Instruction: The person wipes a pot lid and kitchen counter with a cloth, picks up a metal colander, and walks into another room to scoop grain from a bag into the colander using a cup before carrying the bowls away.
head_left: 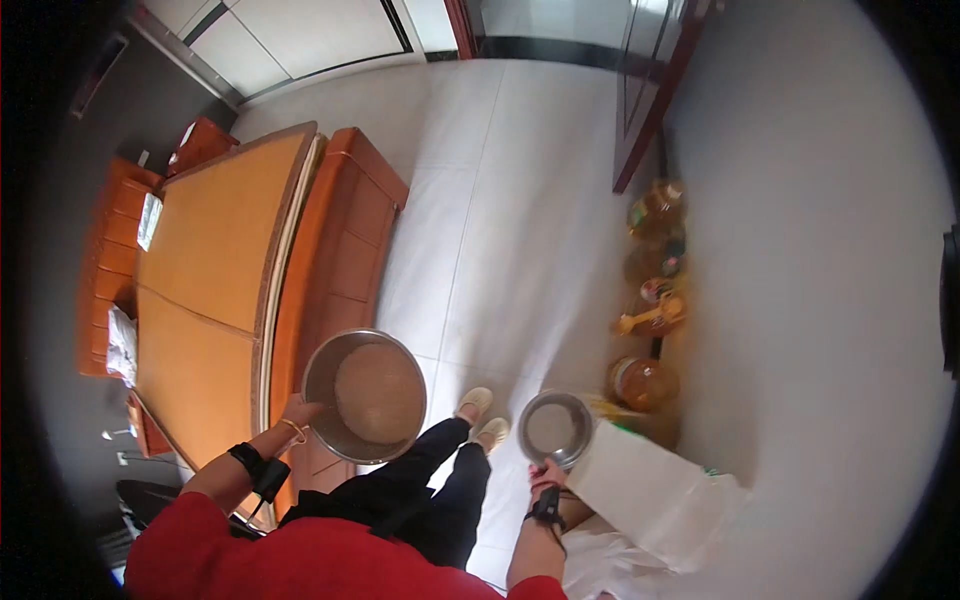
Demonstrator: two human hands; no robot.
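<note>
My left hand (300, 412) grips the left rim of a large metal pot (324, 372), its fingers closed over the edge. Inside lies a wide layer of pale, fine-looking grains (382, 390), perhaps rice; the exact kind is unclear. On the other side, my right hand (546, 478) is closed on the near edge of a small metal bowl (530, 442). A smaller amount of similar pale contents (553, 428) covers its bottom. The bowl is beside the top of a white sack (640, 490); whether they touch, I cannot tell.
A bed (220, 240) with an orange-brown frame stands on the left. Bottles of yellowish liquid (645, 383) line the wall at right, behind the sack. Pale floor tiles (500, 220) run toward an open door (655, 90). White plastic (600, 560) lies near my right arm.
</note>
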